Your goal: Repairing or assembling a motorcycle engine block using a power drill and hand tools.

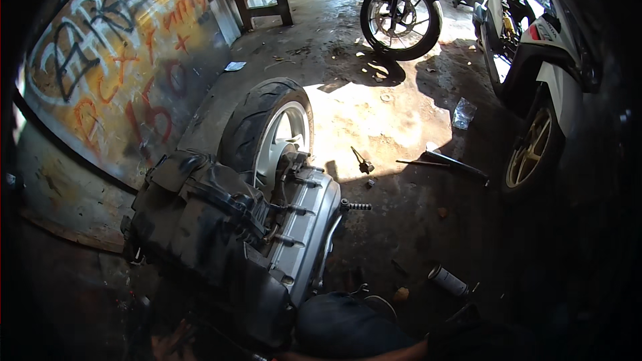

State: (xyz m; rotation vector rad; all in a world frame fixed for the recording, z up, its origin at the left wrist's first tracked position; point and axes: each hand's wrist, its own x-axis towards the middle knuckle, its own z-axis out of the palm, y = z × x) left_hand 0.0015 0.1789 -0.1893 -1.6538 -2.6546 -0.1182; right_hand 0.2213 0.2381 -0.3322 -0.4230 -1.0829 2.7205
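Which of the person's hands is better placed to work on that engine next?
Probably the left: the left hand shows at the bottom edge, just below the black engine cover. The right hand is not in view.

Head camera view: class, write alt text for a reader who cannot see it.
A scooter engine with its rear wheel lies on a dirty concrete floor, beside a painted wall. A hand shows dimly at the bottom edge. Two motorcycles stand behind, tools scattered between.
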